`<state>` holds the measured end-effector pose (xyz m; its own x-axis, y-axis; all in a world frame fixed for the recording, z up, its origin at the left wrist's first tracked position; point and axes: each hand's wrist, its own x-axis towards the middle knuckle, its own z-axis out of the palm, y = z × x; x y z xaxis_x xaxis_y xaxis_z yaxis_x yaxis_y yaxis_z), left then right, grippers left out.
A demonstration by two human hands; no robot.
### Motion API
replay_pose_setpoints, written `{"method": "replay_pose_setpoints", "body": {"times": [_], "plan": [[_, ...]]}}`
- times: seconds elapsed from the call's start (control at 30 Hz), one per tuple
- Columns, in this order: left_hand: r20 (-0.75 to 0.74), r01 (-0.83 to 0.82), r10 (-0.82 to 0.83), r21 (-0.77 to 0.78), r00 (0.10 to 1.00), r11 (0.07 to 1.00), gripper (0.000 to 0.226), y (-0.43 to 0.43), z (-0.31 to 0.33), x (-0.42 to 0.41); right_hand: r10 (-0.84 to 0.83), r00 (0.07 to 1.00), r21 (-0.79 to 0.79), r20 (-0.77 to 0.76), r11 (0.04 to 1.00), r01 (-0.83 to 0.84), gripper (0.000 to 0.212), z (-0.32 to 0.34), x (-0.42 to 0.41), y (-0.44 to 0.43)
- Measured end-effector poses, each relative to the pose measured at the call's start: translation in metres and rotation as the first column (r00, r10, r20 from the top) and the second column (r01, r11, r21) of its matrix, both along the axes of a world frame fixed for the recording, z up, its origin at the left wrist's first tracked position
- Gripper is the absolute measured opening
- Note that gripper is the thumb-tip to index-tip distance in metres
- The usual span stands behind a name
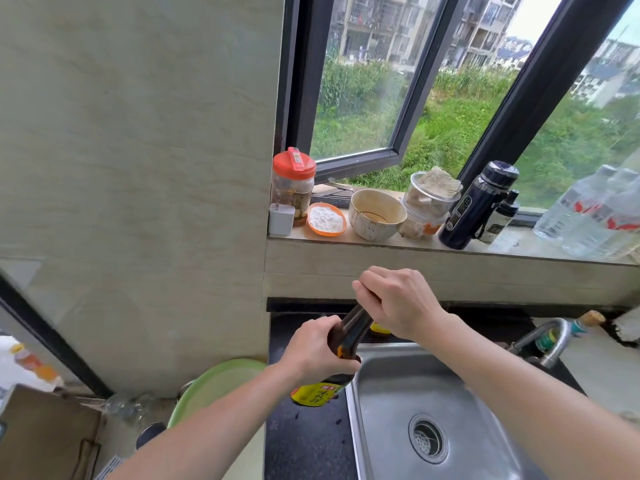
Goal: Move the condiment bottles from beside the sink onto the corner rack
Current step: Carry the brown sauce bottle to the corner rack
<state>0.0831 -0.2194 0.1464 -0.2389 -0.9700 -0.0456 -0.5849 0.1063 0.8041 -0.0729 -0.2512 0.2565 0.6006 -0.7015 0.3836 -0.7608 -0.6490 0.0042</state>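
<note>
The left hand is gripping the middle of a dark sauce bottle (yellow label), tilted above the sink edge, while the right hand is clenching its top. On the windowsill, an orange dish is holding white powder beside an empty bowl.

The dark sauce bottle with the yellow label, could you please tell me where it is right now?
The dark sauce bottle is low in the head view, tilted above the counter at the sink's left edge, between the left hand and right hand.
</note>
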Motion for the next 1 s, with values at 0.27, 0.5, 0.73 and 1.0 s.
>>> {"method": "replay_pose_setpoints", "body": {"times": [0.27, 0.5, 0.73, 1.0], "plan": [[0.17, -0.075, 0.079, -0.03, 0.982, 0.997, 0.049, 0.008, -0.008, -0.002, -0.497, 0.839, 0.405, -0.223, 0.735, 0.543, 0.033, 0.018, 0.025, 0.007], [0.105, -0.034, 0.035, -0.012, 0.994, 0.999, 0.04, 0.005, 0.003, 0.01, -0.03, 0.998, -0.032, 0.051, 0.999, 0.032, 0.04, -0.006, 0.008, 0.01], [0.307, -0.116, 0.137, -0.086, 0.942, 0.99, 0.039, 0.005, 0.006, 0.0, -0.596, 0.775, 0.462, -0.212, 0.637, 0.617, 0.02, 0.023, 0.024, 0.0], [0.15, -0.048, 0.051, -0.019, 0.987, 0.999, 0.038, 0.008, 0.007, 0.011, -0.028, 0.998, -0.082, 0.061, 0.996, 0.033, 0.039, -0.007, 0.002, 0.016]]}}
